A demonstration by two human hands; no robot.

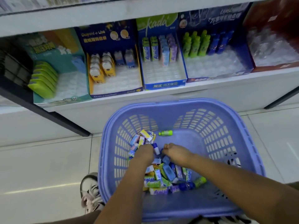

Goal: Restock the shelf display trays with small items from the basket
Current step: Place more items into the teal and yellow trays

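A blue plastic basket point(226, 113) stands on the floor below the shelf. Inside it lie several small boxes point(155, 183) and little bottles, one green bottle point(165, 133) alone at the far side. Both hands are down in the pile. My left hand point(144, 153) is curled around a small blue-and-white bottle point(155, 147). My right hand point(175, 152), a ring on one finger, has its fingers closed among the items; what it grips is hidden. On the shelf stand display trays: a blue one point(163, 85) with small boxes and another point(216, 76) with green and blue bottles.
Further trays hold green cases point(43, 80) at the left and yellow bear-shaped items point(103, 68) beside them. A red tray point(275, 65) sits at the right. A shelf board point(80, 15) hangs above the trays. My shoe point(90, 191) rests on the tiled floor left of the basket.
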